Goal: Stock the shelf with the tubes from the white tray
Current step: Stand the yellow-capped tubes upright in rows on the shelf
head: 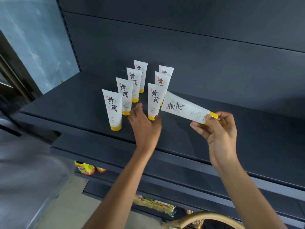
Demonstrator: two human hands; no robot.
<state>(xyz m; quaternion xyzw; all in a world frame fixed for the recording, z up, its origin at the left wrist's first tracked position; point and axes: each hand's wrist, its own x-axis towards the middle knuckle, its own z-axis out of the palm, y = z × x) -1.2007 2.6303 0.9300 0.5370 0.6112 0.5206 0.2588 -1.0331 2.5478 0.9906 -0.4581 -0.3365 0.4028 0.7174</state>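
Observation:
Several white tubes with yellow caps stand cap-down in two rows on the dark shelf (69, 103). The left row's front tube (113, 108) stands nearest the edge; the right row's front tube (154, 100) is just behind my left hand (145, 128). That hand hovers over the shelf between the rows, fingers loosely spread, its thumb near the yellow cap. My right hand (217, 129) pinches the cap end of another tube (184, 108), held tilted almost flat above the shelf. No white tray is in view.
The shelf's back panel (214, 66) rises behind the tubes. Right of the rows lies bare shelf (255, 129). Lower shelves hold snack packets (85, 168) and wrapped goods (153, 204). A gold curved handle (206, 217) shows at the bottom.

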